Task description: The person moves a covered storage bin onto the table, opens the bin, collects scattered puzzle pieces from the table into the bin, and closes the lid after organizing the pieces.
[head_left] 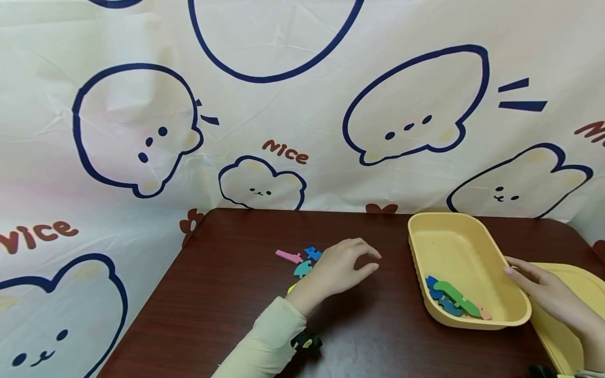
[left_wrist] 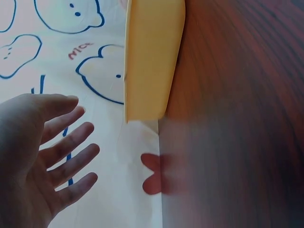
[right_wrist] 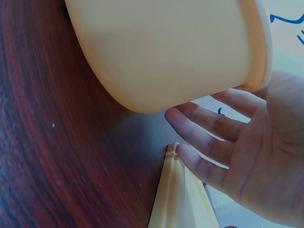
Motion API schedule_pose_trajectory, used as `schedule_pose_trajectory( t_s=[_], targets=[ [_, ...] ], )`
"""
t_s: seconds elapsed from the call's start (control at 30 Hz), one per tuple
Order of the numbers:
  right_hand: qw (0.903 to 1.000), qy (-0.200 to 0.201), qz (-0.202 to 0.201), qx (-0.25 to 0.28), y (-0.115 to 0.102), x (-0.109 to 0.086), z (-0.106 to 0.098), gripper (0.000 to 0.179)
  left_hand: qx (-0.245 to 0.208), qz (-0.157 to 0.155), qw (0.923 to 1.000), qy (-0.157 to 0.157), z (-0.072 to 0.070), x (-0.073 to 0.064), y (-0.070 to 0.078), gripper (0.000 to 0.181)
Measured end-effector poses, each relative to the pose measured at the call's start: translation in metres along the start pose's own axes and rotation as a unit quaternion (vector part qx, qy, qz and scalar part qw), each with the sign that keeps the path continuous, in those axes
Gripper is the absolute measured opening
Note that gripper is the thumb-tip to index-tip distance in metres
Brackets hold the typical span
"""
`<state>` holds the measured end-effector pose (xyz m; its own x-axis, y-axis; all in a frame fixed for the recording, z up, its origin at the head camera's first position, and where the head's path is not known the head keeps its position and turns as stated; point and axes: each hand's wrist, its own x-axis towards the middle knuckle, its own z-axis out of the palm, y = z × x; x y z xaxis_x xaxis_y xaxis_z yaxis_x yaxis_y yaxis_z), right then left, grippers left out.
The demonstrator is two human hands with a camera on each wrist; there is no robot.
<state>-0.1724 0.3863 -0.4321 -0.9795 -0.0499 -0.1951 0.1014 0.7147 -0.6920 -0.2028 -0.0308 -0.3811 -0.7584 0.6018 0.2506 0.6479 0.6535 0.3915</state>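
Note:
My left hand (head_left: 337, 268) hovers over the middle of the table, fingers loosely bent and nothing in them; the left wrist view shows its fingers spread. Just left of it lie a pink piece (head_left: 289, 256), a blue piece (head_left: 313, 253) and a teal piece (head_left: 302, 269), shaped like puzzle pieces. A yellow piece (head_left: 291, 288) is mostly hidden behind the wrist. At the right, my right hand (head_left: 548, 291) holds the side rim of a yellow box (head_left: 458, 231), thumb over the rim, other fingers outside. Inside lie a green piece (head_left: 456, 298) and several other coloured pieces.
A yellow lid (head_left: 567, 273) lies on the dark wooden table (head_left: 227, 294), right of the box and partly under the right forearm. Behind the table hangs a white cloth (head_left: 321, 115) printed with cartoon animals.

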Motion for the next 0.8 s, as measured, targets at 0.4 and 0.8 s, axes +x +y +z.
schedule_pose_trajectory(
  t_s=[0.4,0.8],
  targets=[
    [1.0000,0.001,0.003,0.002,-0.001,-0.001,-0.001,0.081,-0.052,-0.020,0.9985,-0.002,-0.015,-0.019,-0.018,0.023],
    [0.9999,0.000,0.010,0.005,-0.002,-0.002,-0.001,0.082,-0.054,-0.058,0.9968,-0.006,-0.019,-0.033,-0.030,0.025]
  ],
)
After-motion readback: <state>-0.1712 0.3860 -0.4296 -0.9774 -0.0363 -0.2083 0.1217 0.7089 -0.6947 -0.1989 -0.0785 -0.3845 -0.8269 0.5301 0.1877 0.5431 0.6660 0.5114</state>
